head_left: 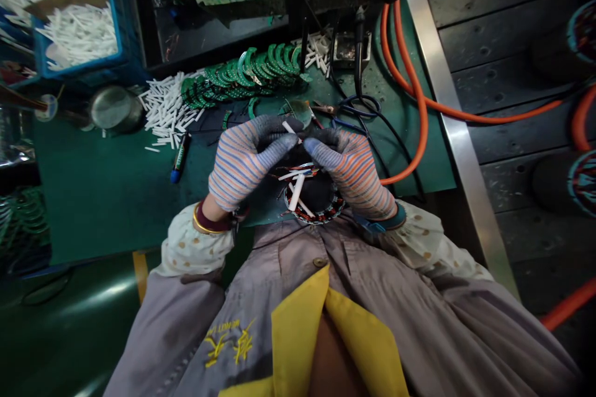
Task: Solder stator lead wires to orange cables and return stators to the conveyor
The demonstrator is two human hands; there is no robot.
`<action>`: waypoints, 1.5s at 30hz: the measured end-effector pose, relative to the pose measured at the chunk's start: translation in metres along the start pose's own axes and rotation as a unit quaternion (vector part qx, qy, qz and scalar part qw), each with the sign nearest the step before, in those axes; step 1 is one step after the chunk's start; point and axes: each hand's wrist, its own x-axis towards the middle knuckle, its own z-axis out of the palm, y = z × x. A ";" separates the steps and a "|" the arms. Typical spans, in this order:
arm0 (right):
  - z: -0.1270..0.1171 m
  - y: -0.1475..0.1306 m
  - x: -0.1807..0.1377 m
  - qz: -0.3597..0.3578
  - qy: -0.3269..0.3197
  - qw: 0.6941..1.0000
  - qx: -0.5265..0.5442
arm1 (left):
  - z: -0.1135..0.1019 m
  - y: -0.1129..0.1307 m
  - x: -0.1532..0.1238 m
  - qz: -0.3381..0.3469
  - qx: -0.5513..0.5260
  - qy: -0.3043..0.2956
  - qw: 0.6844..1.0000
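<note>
Both my hands wear striped gloves with grey fingertips and meet above a round wire-wound motor stator (326, 216) at the table's front edge. My left hand (249, 158) is closed, pinching a short white sleeve tube (288, 128) between thumb and fingers. Close beside it, my right hand (354, 167) is pinched at the tube's lower end; what its fingertips hold is too small to make out, perhaps a wire. More white tubes (297, 192) stick up from the stator among red, blue and black wires.
Green curved circuit boards (242, 77) lie in a row behind my hands, beside loose white tubes (167, 105). A marker (180, 159), a metal tin (115, 110) and a blue crate (118, 18) are on the left. Scissors (358, 105), cables and an orange hose (421, 118) lie right.
</note>
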 end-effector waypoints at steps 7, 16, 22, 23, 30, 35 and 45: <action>-0.008 0.001 -0.003 0.009 -0.024 0.999 -0.023 | 0.024 -0.010 -0.004 -0.026 -0.047 0.059 0.997; -0.020 0.006 -0.012 0.005 -0.038 0.999 -0.012 | 0.015 -0.005 0.011 -0.005 -0.109 -0.045 0.993; -0.018 -0.001 -0.015 0.018 -0.020 0.999 -0.039 | 0.023 0.004 0.000 -0.023 -0.025 0.037 0.999; -0.017 -0.002 -0.015 0.017 -0.021 0.999 -0.045 | 0.025 0.004 -0.001 -0.028 -0.010 0.048 0.998; -0.017 -0.003 -0.010 0.045 -0.051 0.997 -0.021 | 0.032 -0.006 -0.003 -0.034 0.004 0.060 0.998; -0.018 -0.001 -0.010 0.048 -0.067 0.996 -0.028 | 0.013 -0.004 0.002 -0.039 -0.007 0.001 0.999; -0.055 0.014 -0.008 -0.094 -0.121 0.968 -0.196 | 0.017 0.002 0.015 -0.005 0.061 -0.113 0.992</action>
